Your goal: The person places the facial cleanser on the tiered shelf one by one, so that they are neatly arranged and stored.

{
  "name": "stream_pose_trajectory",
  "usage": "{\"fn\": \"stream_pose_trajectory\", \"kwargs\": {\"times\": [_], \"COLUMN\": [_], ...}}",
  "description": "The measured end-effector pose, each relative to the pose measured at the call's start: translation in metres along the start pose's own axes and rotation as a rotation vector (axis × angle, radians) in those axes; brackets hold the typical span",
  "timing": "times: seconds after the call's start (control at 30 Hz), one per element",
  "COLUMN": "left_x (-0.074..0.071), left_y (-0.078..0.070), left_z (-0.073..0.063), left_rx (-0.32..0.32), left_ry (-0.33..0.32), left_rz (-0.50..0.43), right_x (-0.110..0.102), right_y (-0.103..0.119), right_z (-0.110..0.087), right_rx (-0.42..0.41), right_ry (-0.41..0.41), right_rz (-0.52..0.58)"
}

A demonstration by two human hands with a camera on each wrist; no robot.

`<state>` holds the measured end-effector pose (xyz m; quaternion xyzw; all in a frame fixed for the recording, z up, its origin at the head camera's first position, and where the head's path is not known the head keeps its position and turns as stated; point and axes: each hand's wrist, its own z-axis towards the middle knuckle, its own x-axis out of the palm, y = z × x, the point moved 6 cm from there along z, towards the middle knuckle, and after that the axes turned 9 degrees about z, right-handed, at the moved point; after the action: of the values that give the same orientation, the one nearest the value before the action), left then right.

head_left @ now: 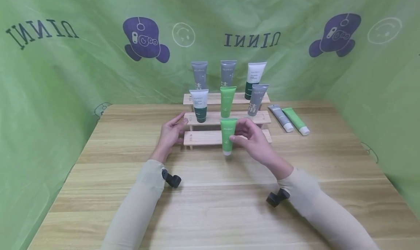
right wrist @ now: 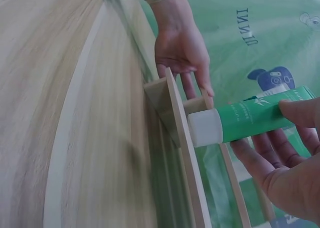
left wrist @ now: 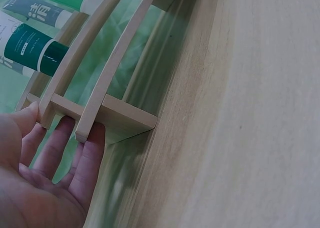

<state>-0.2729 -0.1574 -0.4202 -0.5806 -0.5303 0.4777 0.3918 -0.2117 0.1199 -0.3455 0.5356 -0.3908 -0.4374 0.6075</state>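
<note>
My right hand [head_left: 256, 141] pinches a green squeeze tube [head_left: 228, 135] with a white cap, thumb on one side and fingers on the other. The tube stands cap down in front of the bottom step of a three-step wooden display rack [head_left: 203, 137]. In the right wrist view its white cap [right wrist: 205, 128] is close to the bottom board; whether they touch I cannot tell. My left hand [head_left: 171, 133] grips the rack's left end, its thumb [left wrist: 26, 119] at the middle step and its fingers under the boards.
A white-and-dark-green tube [head_left: 201, 106], a green tube [head_left: 227, 102] and a grey tube [head_left: 257, 100] stand on the middle step. Grey tubes [head_left: 199, 75] and another white-and-green tube [head_left: 255, 78] stand on top. Grey [head_left: 281, 118] and green tubes [head_left: 296, 121] lie right of the rack.
</note>
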Motion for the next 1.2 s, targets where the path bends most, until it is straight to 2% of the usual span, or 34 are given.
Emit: {"fn": "stream_pose_trajectory", "kwargs": {"times": [0.3,0.6,0.9,1.2], "left_x": [-0.001,-0.001,-0.002,-0.001], "left_y": [0.001,0.001,0.000,0.000], "left_z": [0.000,0.001,0.000,0.000], "left_rx": [-0.005,-0.001,0.003,0.002], "left_ry": [0.002,0.013,0.014,0.017], "left_rz": [0.004,-0.006,-0.004,-0.010], "right_x": [0.026,0.041,0.056,0.066], "right_y": [-0.002,-0.008,-0.009,-0.010], "right_z": [0.022,0.040,0.051,0.059], "right_rx": [-0.067,-0.031,-0.060,-0.089], "right_ry": [-0.001,-0.026,-0.022,-0.004], "right_rz": [0.033,0.049,0.100,0.092]}}
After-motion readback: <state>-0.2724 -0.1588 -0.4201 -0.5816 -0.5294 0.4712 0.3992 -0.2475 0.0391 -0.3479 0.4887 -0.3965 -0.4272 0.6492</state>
